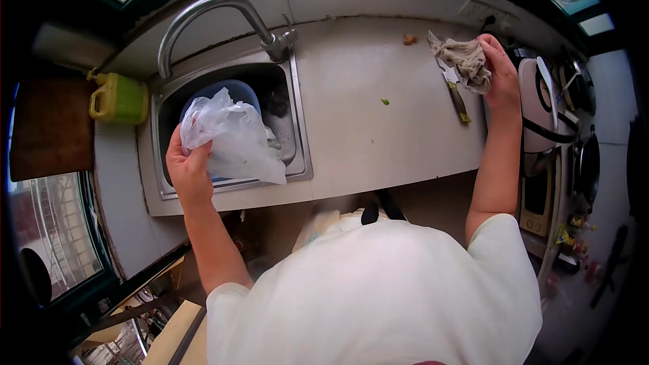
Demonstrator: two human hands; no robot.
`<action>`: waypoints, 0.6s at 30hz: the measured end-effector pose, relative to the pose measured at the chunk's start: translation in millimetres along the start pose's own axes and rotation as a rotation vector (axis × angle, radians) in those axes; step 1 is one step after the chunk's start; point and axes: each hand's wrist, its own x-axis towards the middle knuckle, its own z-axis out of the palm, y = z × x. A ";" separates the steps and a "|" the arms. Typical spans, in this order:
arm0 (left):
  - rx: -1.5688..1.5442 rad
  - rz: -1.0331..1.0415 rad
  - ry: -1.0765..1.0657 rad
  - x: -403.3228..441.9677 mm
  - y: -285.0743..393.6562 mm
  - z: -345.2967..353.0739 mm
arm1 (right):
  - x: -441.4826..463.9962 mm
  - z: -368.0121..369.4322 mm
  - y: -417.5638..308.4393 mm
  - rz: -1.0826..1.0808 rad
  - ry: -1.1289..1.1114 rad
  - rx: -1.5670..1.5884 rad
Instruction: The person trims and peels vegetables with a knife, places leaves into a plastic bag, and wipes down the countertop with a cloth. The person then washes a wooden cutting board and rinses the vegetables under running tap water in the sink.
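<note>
Basin in sink — bag above

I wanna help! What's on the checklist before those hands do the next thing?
1. Left hand gripping the plastic bag: ok.
2. Right hand gripping the cloth: ok.
3. Knife well away from the cloth: not ok, it lies on the counter right beside it in this view.
4. Counter free of scraps: not ok, a green scrap lies there.
5. Tap off: ok, no stream shows.
6. Blue basin empty: cannot tell, the bag hides much of it.
</note>
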 end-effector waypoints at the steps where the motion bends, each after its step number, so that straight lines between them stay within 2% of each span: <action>1: -0.007 -0.001 -0.009 0.2 -1.4 -0.9 | 5.4 -4.8 5.5 0.061 0.003 -0.155; 3: -0.019 -0.003 -0.027 1.0 -3.8 -3.1 | 19.8 -9.3 17.2 0.184 0.010 -0.462; 4: -0.018 0.005 -0.007 3.0 -3.2 -0.5 | 12.8 0.9 10.4 0.233 -0.038 -0.295; 7: 0.009 -0.018 0.032 -4.9 -1.5 -1.1 | 26.5 4.5 24.9 0.107 0.061 -0.392; 8: 0.013 -0.024 0.029 -4.6 -4.4 -5.4 | 28.4 8.2 26.0 0.133 0.007 -0.440; 12: 0.016 -0.037 0.041 -6.6 -13.4 -13.9 | 24.6 23.6 18.1 0.157 -0.215 -0.199; 15: 0.004 -0.059 0.042 -6.6 -16.4 -18.7 | 51.7 22.9 50.4 -0.019 -0.099 -0.239; 18: 0.007 -0.065 0.075 -8.9 -20.3 -20.0 | 81.2 4.3 123.0 -0.176 0.029 -0.541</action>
